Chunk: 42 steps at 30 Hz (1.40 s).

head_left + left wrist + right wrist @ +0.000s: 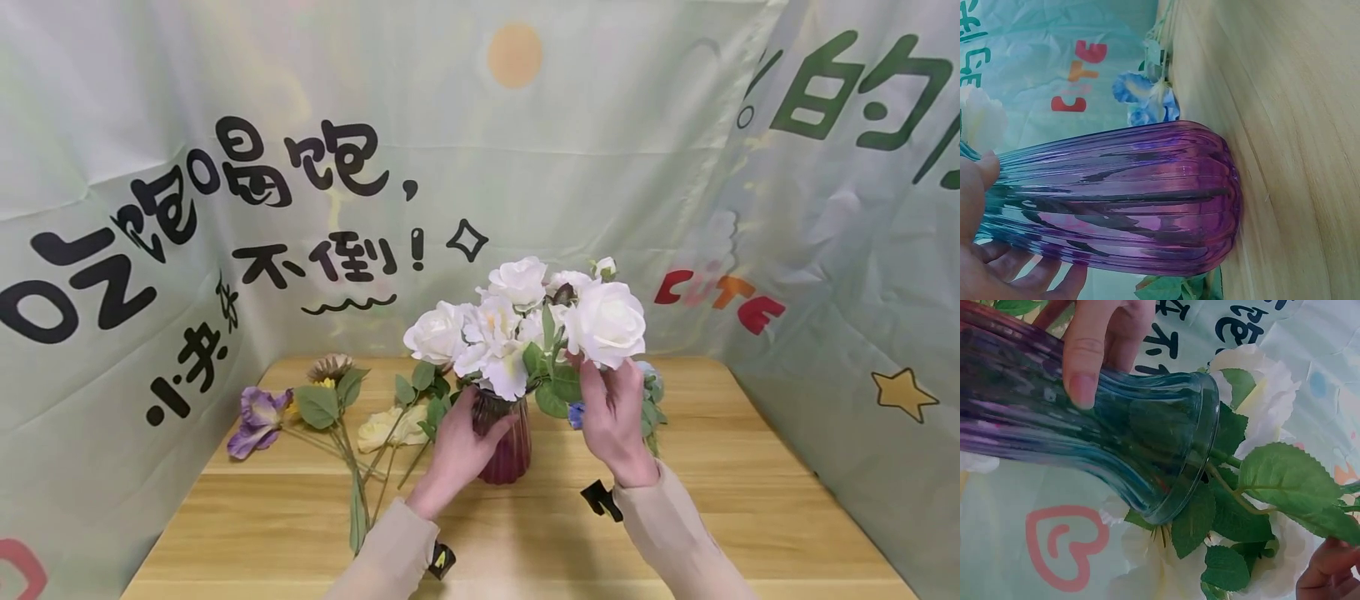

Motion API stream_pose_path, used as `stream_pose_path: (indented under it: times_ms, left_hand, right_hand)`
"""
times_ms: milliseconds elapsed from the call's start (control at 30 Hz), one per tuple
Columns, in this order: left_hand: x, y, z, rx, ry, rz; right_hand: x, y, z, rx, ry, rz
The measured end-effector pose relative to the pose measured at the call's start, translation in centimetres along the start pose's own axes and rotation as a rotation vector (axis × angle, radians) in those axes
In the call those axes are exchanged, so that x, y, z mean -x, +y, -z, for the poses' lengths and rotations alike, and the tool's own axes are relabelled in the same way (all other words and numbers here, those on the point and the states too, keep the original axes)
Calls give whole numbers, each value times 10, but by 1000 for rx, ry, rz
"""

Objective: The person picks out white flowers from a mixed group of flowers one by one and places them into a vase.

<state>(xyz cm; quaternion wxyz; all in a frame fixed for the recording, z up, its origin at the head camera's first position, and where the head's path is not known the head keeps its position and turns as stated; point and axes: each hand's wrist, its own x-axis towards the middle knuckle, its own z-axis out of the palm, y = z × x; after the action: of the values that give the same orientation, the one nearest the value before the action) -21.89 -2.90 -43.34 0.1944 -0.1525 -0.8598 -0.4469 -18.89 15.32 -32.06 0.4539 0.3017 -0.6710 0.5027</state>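
A ribbed glass vase [510, 454], teal at the neck and purple-pink at the base, stands upright on the table. My left hand [459, 450] grips it around the neck, thumb on one side, as the left wrist view of the vase [1135, 200] also shows. White flowers [517, 283] and green leaves [1288, 478] spread above the glass rim [1207, 447]. On the right of the bunch, my right hand [617, 417] pinches a large white rose [607, 325] just under its bloom. The rose's stem is mostly hidden by leaves.
Left on the wooden table [285, 533] lie a purple flower [258, 423], a brownish flower [330, 367] and a pale yellow flower [393, 429], with long stems reaching forward. Blue flowers [1141, 97] lie right of the vase. Printed cloth [600, 192] encloses the table's back and sides.
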Motion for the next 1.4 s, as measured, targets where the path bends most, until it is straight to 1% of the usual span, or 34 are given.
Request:
stream_pose_path:
  times_ms: [133,267,400,567,733,800,933,1033,1133,1233,1300,1400]
  left_hand:
    - [0,-1,-1,-2,6,-14]
    - [0,-2,-2,-3,12,-26]
    - [0,-2,-2,-3,15,-36]
    - [0,-2,-1,2,11,-37]
    - [-1,-1,-1,6,3,-23]
    - [-1,-2,-2,9,0,-22]
    - [-1,-2,-3,18,2,-21]
    - [-1,-2,-3,19,5,-14]
    - [-1,-1,-3,16,9,-6]
    - [-2,0,-2,13,9,2]
    - [-2,0,0,12,-2,-2]
    - [-3,-2,3,39,-53,3]
  right_hand:
    - [-3,0,-1,26,-26,-32]
    - [-6,-2,-3,-10,-44,-84]
    - [-7,-1,-3,-8,-50,-112]
    - [-4,2,-5,74,-90,-119]
    - [2,7,-10,156,-121,-79]
    - [5,10,-12,187,-140,-76]
    - [14,15,-14,226,-178,-140]
    - [19,18,-16,246,-185,-159]
    - [19,19,-18,259,-182,-171]
    - [17,19,-19,258,-182,-220]
    - [17,19,-19,259,-185,-256]
    - [19,21,-19,236,-182,-292]
